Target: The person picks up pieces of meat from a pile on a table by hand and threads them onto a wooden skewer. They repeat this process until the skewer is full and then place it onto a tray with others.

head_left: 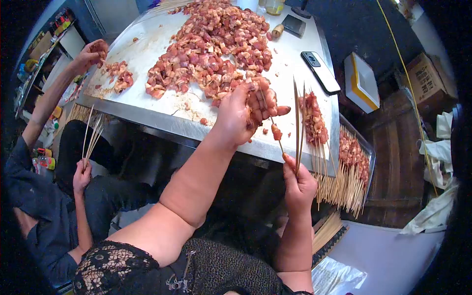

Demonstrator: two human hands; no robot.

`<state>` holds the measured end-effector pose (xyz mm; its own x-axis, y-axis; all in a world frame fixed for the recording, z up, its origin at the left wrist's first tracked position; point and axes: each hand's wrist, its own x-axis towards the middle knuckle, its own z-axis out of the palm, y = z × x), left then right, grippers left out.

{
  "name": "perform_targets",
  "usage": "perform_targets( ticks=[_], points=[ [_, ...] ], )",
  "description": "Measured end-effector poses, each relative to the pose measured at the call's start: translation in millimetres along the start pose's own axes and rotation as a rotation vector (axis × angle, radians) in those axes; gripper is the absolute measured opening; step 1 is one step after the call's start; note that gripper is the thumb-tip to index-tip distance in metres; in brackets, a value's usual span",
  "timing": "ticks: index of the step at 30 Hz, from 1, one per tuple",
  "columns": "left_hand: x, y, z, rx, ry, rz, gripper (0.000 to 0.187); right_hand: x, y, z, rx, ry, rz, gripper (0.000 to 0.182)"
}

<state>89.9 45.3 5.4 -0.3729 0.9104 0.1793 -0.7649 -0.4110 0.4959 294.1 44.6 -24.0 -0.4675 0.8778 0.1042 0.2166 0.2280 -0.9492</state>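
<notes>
While our left hand (255, 105) is cupping raw meat chunks in its partly curled fingers, our right hand (299, 182) is closing in a pinch around a threaded skewer (277, 132) and several bare sticks (299, 123). The threaded skewer is slanting between our hands over the tabletop's (189, 112) near edge, its upper end reaching the left hand's fingers and reddish meat showing lower down. Among the containers, a metal tray (372, 164) is sitting at the right, holding many loaded skewers (355, 157) whose sticks are poking out toward us. Beyond it, a white box with a yellow edge (361, 83) is standing beside the tabletop, near a cardboard box (428, 78), and a jar (274, 7) at the far edge is holding something yellowish. A big meat pile (211, 49) is covering the middle of the tabletop, and a smaller clump (119, 78) is lying near its left edge. At the near right corner, more loaded skewers (313, 118) are resting with their sticks overhanging the metal rim. White surface is showing between the pile and the phone (319, 73), and also left of the pile, where a co-worker's raised hand (93, 54) is hovering; their lower hand (82, 177) is gripping bare sticks.
</notes>
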Motion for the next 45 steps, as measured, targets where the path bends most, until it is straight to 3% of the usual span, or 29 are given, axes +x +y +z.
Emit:
perform_targets(
  ticks=[6,13,15,19,21,23,24,25,27,31,33,37,39,40,42,43,45],
  points=[
    [-3,-5,2,-0.062,-0.017,-0.073,0.035,2,5,9,0.036,0.064,-0.142,0.021],
    [-4,-37,3,0.026,-0.046,-0.147,0.029,4,-2,12,0.108,0.06,-0.006,0.022],
    [-6,-43,9,0.174,-0.203,-0.104,0.028,8,3,9,0.253,0.127,0.06,0.024],
    [-9,-28,16,0.484,-0.212,-0.154,0.033,10,8,5,0.321,0.211,0.02,0.023],
    [-10,-13,11,1.096,-0.205,0.06,0.041,10,6,4,0.351,0.218,0.03,0.023],
    [-4,11,5,1.444,0.106,0.188,0.034,11,7,2,0.381,0.228,0.036,0.023],
    [5,17,-15,1.524,0.191,0.395,0.025,11,8,1,0.343,0.226,0.014,0.023],
    [10,29,-24,1.525,0.187,0.393,0.025,10,9,1,0.305,0.225,-0.009,0.023],
    [15,45,-37,2.154,0.25,0.431,0.018,8,6,1,0.323,0.211,0.028,0.023],
    [21,46,-35,2.327,0.211,0.341,0.014,8,11,4,0.273,0.192,-0.026,0.023],
    [21,45,-27,2.377,0.285,0.132,0.012,7,11,5,0.29,0.188,-0.021,0.023],
    [15,51,-20,2.238,0.285,0.072,0.016,7,10,7,0.317,0.183,-0.011,0.023],
    [11,53,-12,1.918,0.257,0.336,0.027,6,9,8,0.318,0.166,0.002,0.023],
    [11,50,-12,1.918,0.257,0.336,0.027,7,8,8,0.318,0.149,0.01,0.023],
    [14,43,-11,1.057,0.162,0.248,0.023,8,6,10,0.296,0.136,-0.003,0.022],
    [14,40,-11,1.058,0.159,0.249,0.023,9,5,12,0.274,0.122,-0.014,0.022],
    [12,34,-10,0.493,0.173,0.024,0.022,10,5,13,0.243,0.11,-0.015,0.022]
  ],
)
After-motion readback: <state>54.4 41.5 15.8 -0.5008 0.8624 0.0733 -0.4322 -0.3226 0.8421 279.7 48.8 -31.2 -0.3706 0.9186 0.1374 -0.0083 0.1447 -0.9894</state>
